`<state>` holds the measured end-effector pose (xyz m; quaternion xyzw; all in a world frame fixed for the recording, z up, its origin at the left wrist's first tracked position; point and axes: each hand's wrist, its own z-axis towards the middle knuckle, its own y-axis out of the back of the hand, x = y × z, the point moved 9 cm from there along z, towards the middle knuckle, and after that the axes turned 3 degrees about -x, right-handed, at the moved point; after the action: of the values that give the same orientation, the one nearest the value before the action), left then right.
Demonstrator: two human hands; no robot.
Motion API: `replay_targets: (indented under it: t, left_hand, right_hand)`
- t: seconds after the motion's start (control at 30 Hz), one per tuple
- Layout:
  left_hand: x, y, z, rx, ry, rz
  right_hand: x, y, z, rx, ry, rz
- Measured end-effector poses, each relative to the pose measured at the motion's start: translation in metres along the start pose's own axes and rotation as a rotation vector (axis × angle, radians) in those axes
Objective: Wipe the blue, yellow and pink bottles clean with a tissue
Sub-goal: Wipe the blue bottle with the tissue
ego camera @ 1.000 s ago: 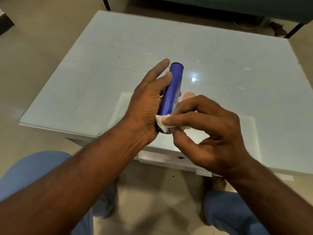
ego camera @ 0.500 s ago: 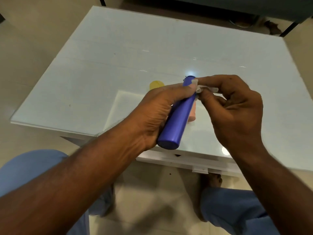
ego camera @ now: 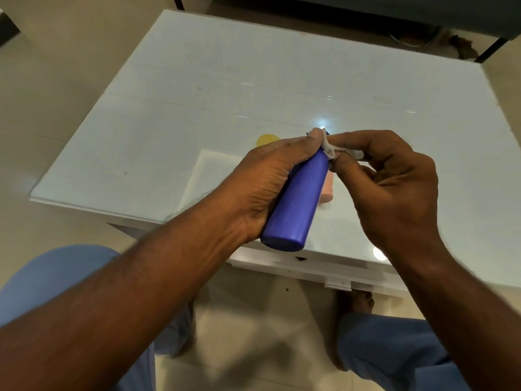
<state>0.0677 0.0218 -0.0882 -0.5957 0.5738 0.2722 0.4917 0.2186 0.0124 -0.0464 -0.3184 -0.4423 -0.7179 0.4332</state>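
Observation:
My left hand (ego camera: 270, 176) grips the blue bottle (ego camera: 296, 201) around its middle, holding it tilted above the near edge of the table with its flat base towards me. My right hand (ego camera: 392, 179) pinches a small white tissue (ego camera: 329, 148) against the bottle's far end. Behind my left hand only the top of the yellow bottle (ego camera: 266, 139) shows. A strip of the pink bottle (ego camera: 327, 187) shows on the table between the blue bottle and my right hand.
The white glass-topped table (ego camera: 253, 94) stretches away from me, its near edge just under my hands. My knees in blue trousers and a bare foot are below it on the tiled floor. Dark furniture legs stand beyond the far edge.
The bottle was turned so its base now faces me. My right hand slid the tissue from the near end up to the far end, and the yellow bottle came into view.

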Motion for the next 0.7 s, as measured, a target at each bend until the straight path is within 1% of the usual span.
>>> replay_targets:
  t: [0.07,0.2,0.4,0.57,0.7]
  left_hand:
    - [0.002,0.001,0.001,-0.028,0.003,-0.017]
    - [0.007,0.011,0.004,-0.164,0.057,-0.064]
    - [0.013,0.034,0.012,-0.361,0.077,-0.206]
    - [0.006,0.053,0.015,-0.502,-0.003,-0.276]
    - [0.003,0.062,0.019,-0.55,-0.065,-0.344]
  right_hand:
    - [0.001,-0.001,0.0,0.012,-0.001,0.015]
    - [0.005,-0.007,-0.003,0.059,0.005,0.079]
    - [0.013,-0.023,-0.013,0.186,0.063,0.108]
    - [0.015,-0.028,-0.017,0.226,0.083,0.122]
    - [0.013,-0.027,-0.018,0.19,0.067,0.141]
